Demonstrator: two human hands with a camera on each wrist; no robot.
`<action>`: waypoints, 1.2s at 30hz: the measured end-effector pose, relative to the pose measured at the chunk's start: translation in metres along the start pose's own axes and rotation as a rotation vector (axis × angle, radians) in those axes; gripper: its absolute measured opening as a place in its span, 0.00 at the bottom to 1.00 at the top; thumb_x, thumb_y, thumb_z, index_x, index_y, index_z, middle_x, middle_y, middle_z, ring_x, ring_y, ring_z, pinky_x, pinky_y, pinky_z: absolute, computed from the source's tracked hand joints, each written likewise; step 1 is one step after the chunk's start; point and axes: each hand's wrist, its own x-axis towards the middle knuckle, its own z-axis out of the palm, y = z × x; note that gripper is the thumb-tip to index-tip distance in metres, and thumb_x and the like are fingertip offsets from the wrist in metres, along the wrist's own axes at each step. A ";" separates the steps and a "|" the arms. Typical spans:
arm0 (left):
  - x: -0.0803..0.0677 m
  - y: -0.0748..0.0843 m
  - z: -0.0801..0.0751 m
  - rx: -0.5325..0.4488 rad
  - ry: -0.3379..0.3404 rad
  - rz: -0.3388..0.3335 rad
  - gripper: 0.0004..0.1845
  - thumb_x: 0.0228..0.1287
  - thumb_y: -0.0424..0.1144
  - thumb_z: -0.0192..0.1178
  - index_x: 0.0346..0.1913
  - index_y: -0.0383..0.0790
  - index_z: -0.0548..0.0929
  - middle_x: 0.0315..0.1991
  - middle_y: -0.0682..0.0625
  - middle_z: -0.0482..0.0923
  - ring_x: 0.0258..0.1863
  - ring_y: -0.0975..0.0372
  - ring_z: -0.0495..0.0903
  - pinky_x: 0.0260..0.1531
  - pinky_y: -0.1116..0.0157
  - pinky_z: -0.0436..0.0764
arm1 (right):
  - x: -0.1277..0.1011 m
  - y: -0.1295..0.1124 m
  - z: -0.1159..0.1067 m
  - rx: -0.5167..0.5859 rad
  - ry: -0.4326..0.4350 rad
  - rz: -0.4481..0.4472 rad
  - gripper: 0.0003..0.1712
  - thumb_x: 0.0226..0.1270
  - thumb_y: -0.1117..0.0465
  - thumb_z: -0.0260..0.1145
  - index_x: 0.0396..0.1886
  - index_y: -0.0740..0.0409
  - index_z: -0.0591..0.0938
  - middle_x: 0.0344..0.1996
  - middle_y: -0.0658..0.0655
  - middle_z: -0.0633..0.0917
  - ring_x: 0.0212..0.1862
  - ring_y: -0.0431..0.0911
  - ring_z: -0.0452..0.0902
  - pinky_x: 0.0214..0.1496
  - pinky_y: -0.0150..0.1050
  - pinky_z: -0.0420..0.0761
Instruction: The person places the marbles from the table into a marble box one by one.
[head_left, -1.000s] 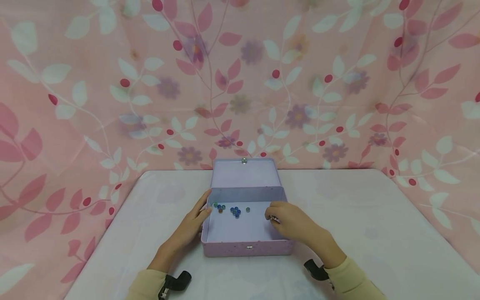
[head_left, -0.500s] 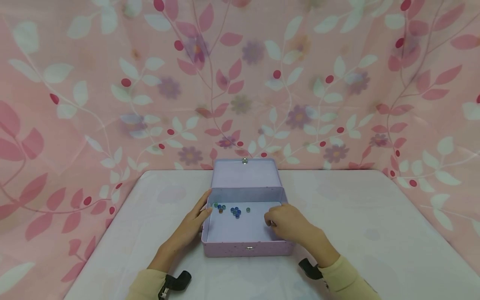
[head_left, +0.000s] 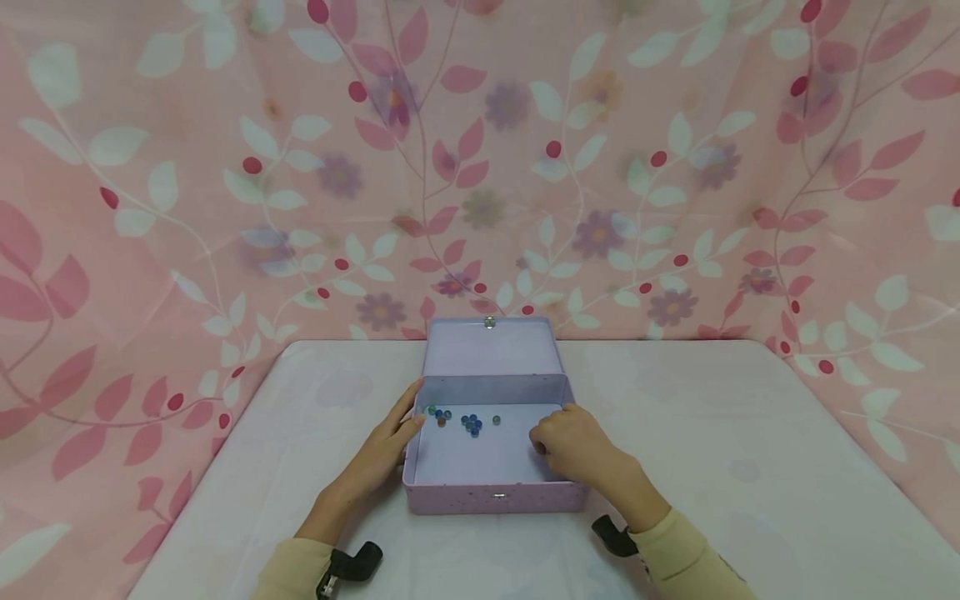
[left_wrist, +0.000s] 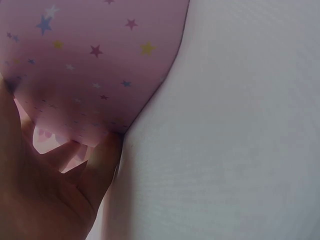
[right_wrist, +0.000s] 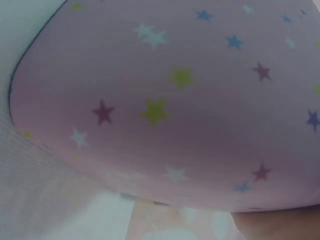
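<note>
A lilac tin box (head_left: pixel 495 498) stands on the table with its hinged lid (head_left: pixel 491 346) raised at the back. Inside lie several glass marbles (head_left: pixel 472 423), blue, green and one amber, mostly in two clusters towards the back left; one green marble (head_left: pixel 497 420) sits apart. My left hand (head_left: pixel 386 446) holds the box's left side, thumb by the rim and fingers against the star-printed outer wall (left_wrist: pixel 95 65). Over the right part of the box my right hand (head_left: pixel 581 442) reaches in with curled fingers. Its fingertips, and anything between them, are hidden.
A white cloth covers the table (head_left: pixel 712 467) around the box. Behind it hangs a pink floral curtain (head_left: pixel 480 167). Dark wrist cameras (head_left: pixel 356 562) sit at both cuffs. The right wrist view shows mostly the box's outer wall (right_wrist: pixel 165 100).
The right hand has turned and shifted slightly within the box's right side; a small shiny thing visible at its fingers one second ago is hidden now. Left hand, box and visible marbles stay put.
</note>
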 end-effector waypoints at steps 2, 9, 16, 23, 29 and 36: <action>0.000 0.000 0.000 -0.004 0.000 -0.002 0.30 0.78 0.56 0.45 0.76 0.78 0.47 0.81 0.51 0.46 0.77 0.39 0.54 0.58 0.35 0.74 | 0.000 0.000 0.000 -0.007 0.004 0.001 0.14 0.43 0.71 0.74 0.15 0.48 0.81 0.15 0.43 0.81 0.20 0.35 0.66 0.28 0.31 0.58; 0.001 -0.002 0.000 -0.002 0.003 -0.001 0.31 0.77 0.58 0.45 0.76 0.79 0.48 0.81 0.51 0.45 0.77 0.39 0.54 0.60 0.34 0.72 | 0.002 0.000 0.002 0.047 -0.041 0.054 0.09 0.50 0.69 0.72 0.22 0.49 0.85 0.21 0.45 0.85 0.24 0.37 0.72 0.31 0.33 0.64; 0.001 -0.001 0.001 0.006 0.000 0.008 0.30 0.78 0.54 0.45 0.76 0.78 0.47 0.81 0.53 0.46 0.77 0.40 0.54 0.61 0.34 0.71 | -0.001 0.005 0.001 0.199 -0.005 0.098 0.05 0.60 0.66 0.68 0.32 0.52 0.87 0.28 0.44 0.86 0.30 0.36 0.75 0.38 0.35 0.78; 0.001 0.002 0.001 0.016 -0.008 0.005 0.31 0.78 0.55 0.46 0.76 0.78 0.47 0.81 0.52 0.46 0.76 0.39 0.56 0.58 0.36 0.75 | -0.004 0.009 -0.009 0.267 0.066 0.121 0.05 0.61 0.67 0.69 0.34 0.54 0.87 0.31 0.46 0.86 0.36 0.39 0.78 0.41 0.38 0.82; 0.001 0.005 -0.006 0.078 -0.007 0.021 0.33 0.77 0.53 0.49 0.77 0.73 0.48 0.80 0.48 0.50 0.74 0.40 0.63 0.56 0.42 0.79 | -0.008 0.017 -0.012 0.192 0.214 0.150 0.10 0.60 0.66 0.71 0.41 0.55 0.87 0.40 0.49 0.86 0.46 0.45 0.82 0.50 0.42 0.84; -0.003 0.010 -0.015 0.305 0.019 0.048 0.33 0.75 0.59 0.49 0.77 0.73 0.50 0.79 0.52 0.55 0.72 0.45 0.68 0.64 0.40 0.72 | -0.012 0.031 -0.017 0.220 0.263 0.214 0.20 0.62 0.60 0.73 0.55 0.54 0.84 0.54 0.56 0.84 0.59 0.52 0.80 0.61 0.50 0.80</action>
